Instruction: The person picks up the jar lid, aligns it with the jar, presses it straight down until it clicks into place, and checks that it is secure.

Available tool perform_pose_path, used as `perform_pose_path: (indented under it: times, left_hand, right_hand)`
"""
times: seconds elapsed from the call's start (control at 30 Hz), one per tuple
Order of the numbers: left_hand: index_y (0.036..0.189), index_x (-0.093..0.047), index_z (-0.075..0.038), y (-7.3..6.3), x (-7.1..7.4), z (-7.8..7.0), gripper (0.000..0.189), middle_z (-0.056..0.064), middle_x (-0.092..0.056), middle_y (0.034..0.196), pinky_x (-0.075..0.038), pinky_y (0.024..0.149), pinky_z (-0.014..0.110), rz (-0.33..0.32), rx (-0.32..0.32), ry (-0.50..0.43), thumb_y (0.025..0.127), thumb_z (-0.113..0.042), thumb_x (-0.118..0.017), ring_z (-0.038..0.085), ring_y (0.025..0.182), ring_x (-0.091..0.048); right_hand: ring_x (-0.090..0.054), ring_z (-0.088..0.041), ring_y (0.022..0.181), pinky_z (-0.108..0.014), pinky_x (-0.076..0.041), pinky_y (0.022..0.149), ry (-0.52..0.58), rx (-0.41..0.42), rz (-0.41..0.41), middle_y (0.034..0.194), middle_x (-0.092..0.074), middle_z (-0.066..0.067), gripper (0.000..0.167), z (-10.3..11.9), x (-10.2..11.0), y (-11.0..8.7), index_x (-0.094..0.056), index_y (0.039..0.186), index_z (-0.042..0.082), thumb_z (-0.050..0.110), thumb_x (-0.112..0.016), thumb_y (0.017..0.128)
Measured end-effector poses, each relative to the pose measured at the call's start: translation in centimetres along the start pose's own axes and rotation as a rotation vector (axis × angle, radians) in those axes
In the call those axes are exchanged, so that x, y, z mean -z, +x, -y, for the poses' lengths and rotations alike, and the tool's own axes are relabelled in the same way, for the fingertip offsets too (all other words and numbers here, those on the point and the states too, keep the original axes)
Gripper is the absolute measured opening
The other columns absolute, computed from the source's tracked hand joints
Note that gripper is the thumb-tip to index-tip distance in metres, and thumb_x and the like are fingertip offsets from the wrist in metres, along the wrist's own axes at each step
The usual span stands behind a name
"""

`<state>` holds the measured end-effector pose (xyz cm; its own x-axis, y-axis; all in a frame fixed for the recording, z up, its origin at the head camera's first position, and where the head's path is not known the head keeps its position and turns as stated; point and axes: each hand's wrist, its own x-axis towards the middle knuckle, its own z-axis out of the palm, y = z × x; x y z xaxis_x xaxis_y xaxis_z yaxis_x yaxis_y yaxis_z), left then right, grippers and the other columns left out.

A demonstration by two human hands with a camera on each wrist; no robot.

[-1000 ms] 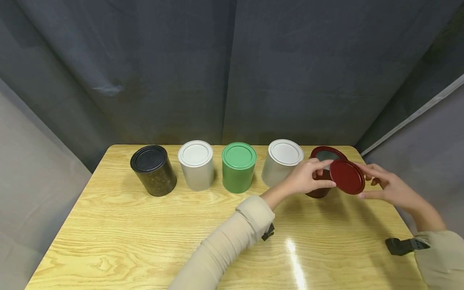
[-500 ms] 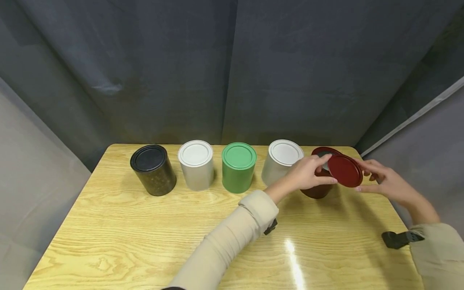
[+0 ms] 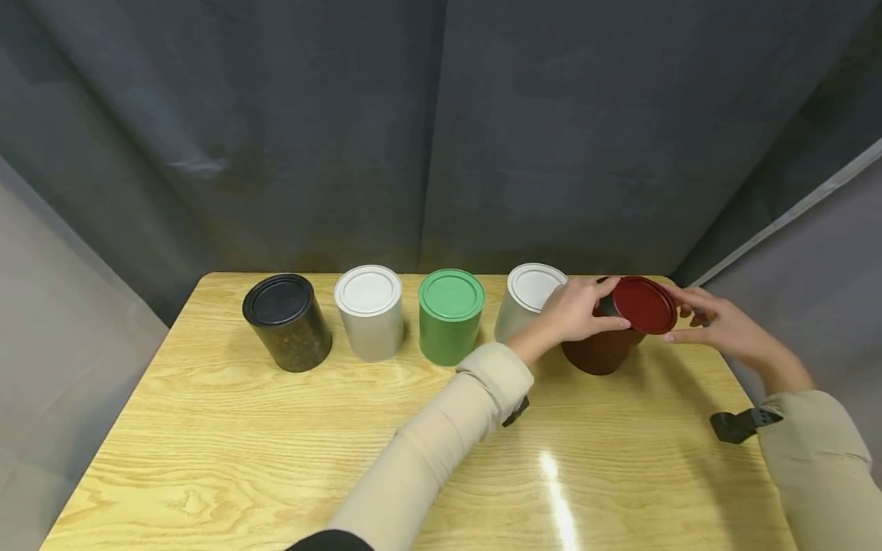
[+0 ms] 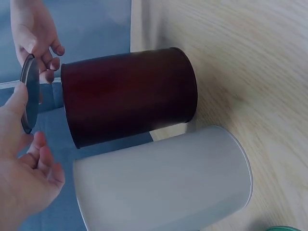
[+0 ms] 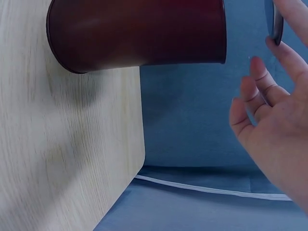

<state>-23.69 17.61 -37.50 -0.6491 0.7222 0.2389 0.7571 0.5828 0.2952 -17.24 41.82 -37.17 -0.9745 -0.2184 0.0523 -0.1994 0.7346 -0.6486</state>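
Note:
A round dark red lid (image 3: 645, 305) is pinched at its edge by both hands, above the dark red can (image 3: 598, 353) at the table's right end. In the left wrist view a gap shows between the lid (image 4: 31, 94) and the open rim of the can (image 4: 130, 96). My left hand (image 3: 577, 309) grips the lid's left side with thumb and finger, its wrist close to a white-lidded can (image 3: 518, 314). On the lid's right side, my right hand (image 3: 720, 330) holds the edge between thumb and fingertips. The right wrist view shows only part of the lid (image 5: 275, 24).
Along the table's back edge stand a black can (image 3: 289, 325), another white-lidded can (image 3: 372, 314) and a green can (image 3: 451, 317), all lidded. A dark curtain (image 3: 331, 138) hangs behind the wooden table (image 3: 289, 459). A pale curtain (image 3: 820, 306) is at the right.
Both hands have carried the red lid back and slightly left, over the red can's opening. The lid has turned flatter. The other cans have stayed in place.

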Motion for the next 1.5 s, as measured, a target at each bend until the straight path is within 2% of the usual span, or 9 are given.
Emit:
perform_pose_path:
  times: [0.1, 0.2, 0.33, 0.47, 0.77, 1.03, 1.17, 1.37, 1.5]
  left_hand:
    - [0.141, -0.035, -0.021, 0.3, -0.1, 0.2, 0.071, -0.003, -0.053, 0.125, -0.04, 0.08, 0.021, 0.029, 0.029, 0.024, 0.083, -0.058, -0.053, 0.01, 0.105, -0.049]
    - [0.143, -0.03, -0.025, 0.6, -0.2, 0.3, 0.072, -0.004, -0.045, 0.134, -0.036, 0.085, 0.025, 0.075, 0.081, 0.053, 0.083, -0.061, -0.049, 0.013, 0.114, -0.042]
    - [0.144, -0.026, -0.03, 0.9, -0.4, 0.5, 0.072, -0.006, -0.043, 0.131, -0.032, 0.08, 0.024, 0.116, 0.14, 0.083, 0.083, -0.064, -0.045, 0.011, 0.11, -0.038]
    - [0.143, -0.026, -0.031, 1.1, -0.7, 0.5, 0.072, -0.007, -0.043, 0.128, -0.028, 0.076, 0.023, 0.135, 0.17, 0.085, 0.083, -0.064, -0.045, 0.01, 0.105, -0.037]
    - [0.143, -0.028, -0.031, 1.5, -1.3, 0.9, 0.071, -0.005, -0.044, 0.125, -0.027, 0.076, 0.025, 0.136, 0.204, 0.105, 0.083, -0.065, -0.045, 0.011, 0.101, -0.036]
    - [0.141, -0.029, -0.037, 1.8, -1.3, 0.5, 0.066, -0.007, -0.043, 0.122, -0.026, 0.075, 0.026, 0.194, 0.217, 0.173, 0.083, -0.066, -0.041, 0.011, 0.101, -0.033]
    - [0.141, -0.027, -0.04, 1.9, -1.3, 0.5, 0.064, -0.007, -0.042, 0.125, -0.026, 0.075, 0.026, 0.205, 0.216, 0.178, 0.084, -0.066, -0.04, 0.011, 0.101, -0.033]
    - [0.142, -0.032, -0.031, 1.9, -1.5, 0.6, 0.07, -0.006, -0.045, 0.123, -0.027, 0.076, 0.026, 0.177, 0.232, 0.141, 0.082, -0.066, -0.044, 0.011, 0.1, -0.034]
    - [0.137, -0.042, -0.025, 1.8, -1.5, 0.6, 0.069, -0.006, -0.047, 0.118, -0.027, 0.077, 0.026, 0.161, 0.245, 0.131, 0.081, -0.066, -0.047, 0.011, 0.099, -0.034]
  right_hand:
    - [-0.035, -0.009, 0.084, -0.029, -0.035, 0.057, -0.008, -0.022, 0.013, 0.096, -0.041, -0.002, 0.071, -0.4, 0.1, 0.5, -0.033, 0.141, 0.006, 0.012, -0.069, 0.081]
    - [-0.036, -0.012, 0.085, -0.029, -0.037, 0.058, -0.005, -0.033, 0.021, 0.098, -0.041, -0.004, 0.071, -0.6, 0.0, 1.1, -0.033, 0.141, 0.007, 0.015, -0.069, 0.081]
    - [-0.036, -0.015, 0.087, -0.029, -0.038, 0.06, 0.012, -0.036, 0.032, 0.1, -0.042, -0.006, 0.07, -0.9, -0.1, 1.7, -0.034, 0.141, 0.008, 0.014, -0.07, 0.081]
    - [-0.034, -0.021, 0.089, -0.032, -0.036, 0.062, 0.003, -0.061, 0.063, 0.102, -0.041, -0.007, 0.072, -1.1, -0.1, 2.0, -0.032, 0.142, 0.011, 0.018, -0.069, 0.081]
    - [-0.034, -0.025, 0.101, -0.04, -0.039, 0.075, 0.011, -0.098, 0.151, 0.121, -0.035, -0.012, 0.075, -1.8, 0.1, 3.4, -0.027, 0.144, 0.008, 0.019, -0.069, 0.082]
    - [-0.036, -0.04, 0.114, -0.056, -0.036, 0.082, 0.075, -0.134, 0.199, 0.131, -0.031, -0.018, 0.073, -2.4, 0.2, 3.5, -0.025, 0.144, 0.007, 0.022, -0.066, 0.085]
    - [-0.036, -0.041, 0.116, -0.057, -0.035, 0.085, 0.115, -0.14, 0.203, 0.132, -0.031, -0.017, 0.071, -2.6, -0.1, 3.7, -0.026, 0.143, 0.005, 0.022, -0.064, 0.086]
    - [-0.038, -0.04, 0.114, -0.052, -0.038, 0.084, 0.104, -0.113, 0.198, 0.129, -0.034, -0.015, 0.069, -2.6, -0.1, 3.7, -0.027, 0.143, 0.006, 0.02, -0.063, 0.086]
    - [-0.036, -0.041, 0.116, -0.057, -0.035, 0.085, 0.12, -0.128, 0.206, 0.131, -0.032, -0.016, 0.071, -2.6, -0.2, 3.6, -0.024, 0.144, 0.008, 0.021, -0.063, 0.086]
